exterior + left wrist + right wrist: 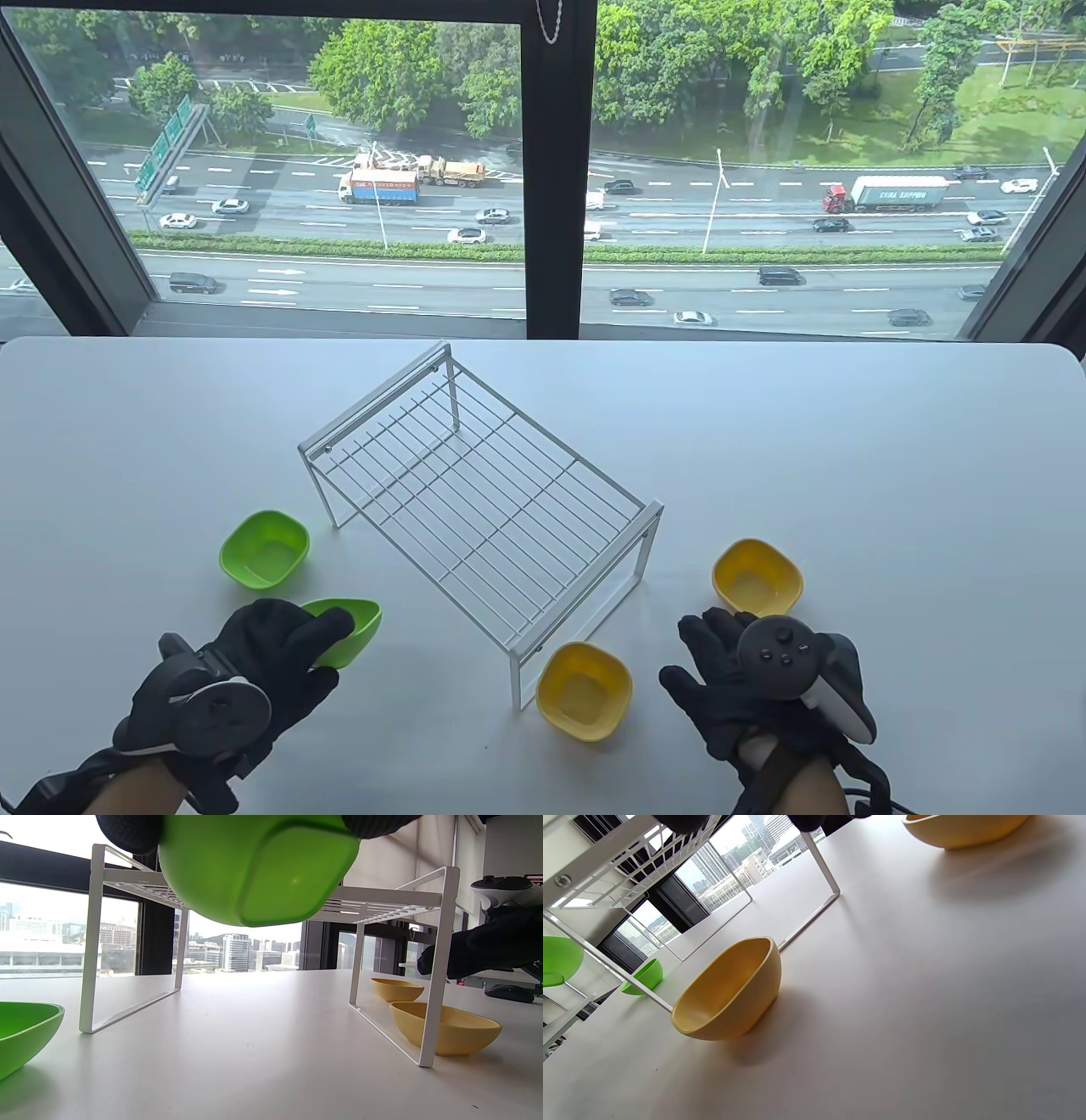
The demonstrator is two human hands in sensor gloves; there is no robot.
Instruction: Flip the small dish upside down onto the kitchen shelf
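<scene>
My left hand [280, 654] grips a green dish [349, 632] by its rim and holds it tilted, lifted off the table, near the left front of the white wire shelf [475, 492]. In the left wrist view the dish's underside [258, 870] fills the top, with the shelf [373, 899] behind it. A second green dish [265, 549] sits upright on the table to the left. Two yellow dishes [584, 689] [757, 577] sit upright at the shelf's right front. My right hand [721, 679] hovers between them, fingers spread, holding nothing.
The white table [891, 475] ends at a large window behind the shelf. The shelf top carries nothing. In the right wrist view the near yellow dish [729, 991] sits next to the shelf's leg [606, 961].
</scene>
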